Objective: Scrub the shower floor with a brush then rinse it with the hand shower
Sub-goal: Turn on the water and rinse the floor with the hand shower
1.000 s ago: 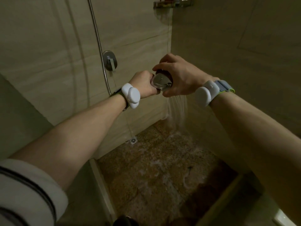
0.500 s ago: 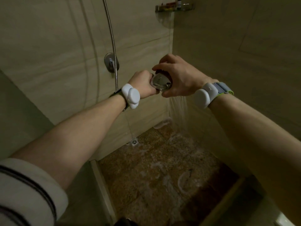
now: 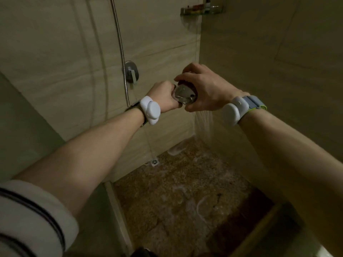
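I hold the chrome hand shower (image 3: pixel 185 95) out in front of me with both hands. My left hand (image 3: pixel 163 97) grips its handle in a fist. My right hand (image 3: pixel 202 88) curls over the round head from above and the right. Water sprays (image 3: pixel 204 125) down from the head toward the far right corner. The brown speckled shower floor (image 3: pixel 185 191) below is wet, with white foam streaks. No brush is in view.
The metal hose (image 3: pixel 120 51) hangs down the back wall past the round mixer valve (image 3: pixel 131 71). A small floor drain (image 3: pixel 154 162) sits at the foot of that wall. A corner shelf (image 3: pixel 202 10) with bottles is high up. A raised threshold (image 3: pixel 259 230) bounds the floor at the near right.
The view has shifted slightly, so the hose and valve appear further right. Both hands keep the same hold on the hand shower, and water keeps falling.
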